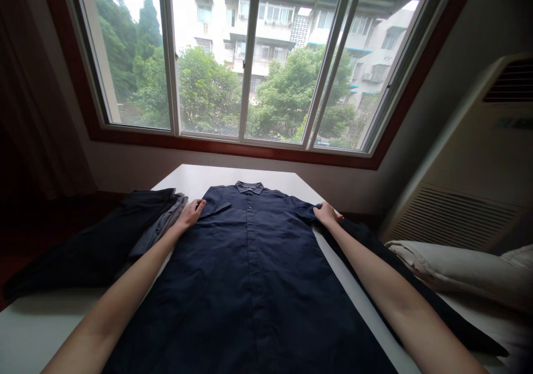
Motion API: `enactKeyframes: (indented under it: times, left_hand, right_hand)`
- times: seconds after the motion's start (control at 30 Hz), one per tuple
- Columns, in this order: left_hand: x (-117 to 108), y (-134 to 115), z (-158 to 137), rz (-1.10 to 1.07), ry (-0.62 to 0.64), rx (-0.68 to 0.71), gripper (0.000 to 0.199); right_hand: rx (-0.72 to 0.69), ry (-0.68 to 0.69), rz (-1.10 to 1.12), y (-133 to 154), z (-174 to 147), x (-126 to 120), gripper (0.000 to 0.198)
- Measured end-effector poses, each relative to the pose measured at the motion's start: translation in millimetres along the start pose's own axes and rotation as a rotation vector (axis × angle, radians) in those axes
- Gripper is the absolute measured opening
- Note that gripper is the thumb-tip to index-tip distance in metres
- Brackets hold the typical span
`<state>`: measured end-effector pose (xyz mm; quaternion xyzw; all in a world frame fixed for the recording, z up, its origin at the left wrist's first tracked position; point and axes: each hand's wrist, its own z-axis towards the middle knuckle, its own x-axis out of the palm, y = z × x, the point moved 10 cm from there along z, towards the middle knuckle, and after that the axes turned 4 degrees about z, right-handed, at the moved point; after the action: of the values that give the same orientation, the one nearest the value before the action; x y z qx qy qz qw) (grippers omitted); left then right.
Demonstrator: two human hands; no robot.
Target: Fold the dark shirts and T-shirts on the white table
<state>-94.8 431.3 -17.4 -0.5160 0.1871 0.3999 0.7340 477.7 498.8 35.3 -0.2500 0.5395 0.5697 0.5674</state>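
Observation:
A dark navy button-up shirt [250, 263] lies front side up on the white table [200, 175], its collar pointing toward the window. My left hand [192, 213] is closed at the edge of the shirt's left-side sleeve, fingers pinched together. On the other side, my right hand [327, 214] grips the end of the opposite short sleeve. Both arms reach forward along the two sides of the shirt. The shirt's lower end runs out of view at the bottom.
Folded dark trousers and grey garments [154, 227] are piled left of the shirt. Another black garment [366, 238] lies to the right, partly behind my forearm. Beyond it are a pale pillow or bedding [458, 265] and a floor-standing air conditioner [462, 196]. A window [245, 74] faces me.

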Motion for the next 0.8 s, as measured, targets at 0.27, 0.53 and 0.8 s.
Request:
enactKeyframes:
  times: [0.27, 0.53, 0.8]
  left_hand:
    - [1.7, 1.6, 0.4, 0.017, 0.003, 0.008, 0.06]
    - [2.4, 0.7, 0.4, 0.026, 0.015, 0.018, 0.06]
    - [2.5, -1.6, -1.2, 0.054, 0.034, 0.014, 0.062]
  right_hand:
    - [-0.262, -0.058, 0.171, 58.1, -22.3, -17.5, 0.024]
    - [-0.541, 0.098, 0.133, 110.1, -67.9, 5.0, 0.021]
    - [-0.631, 0.268, 0.056, 118.6, -93.6, 39.0, 0.028]
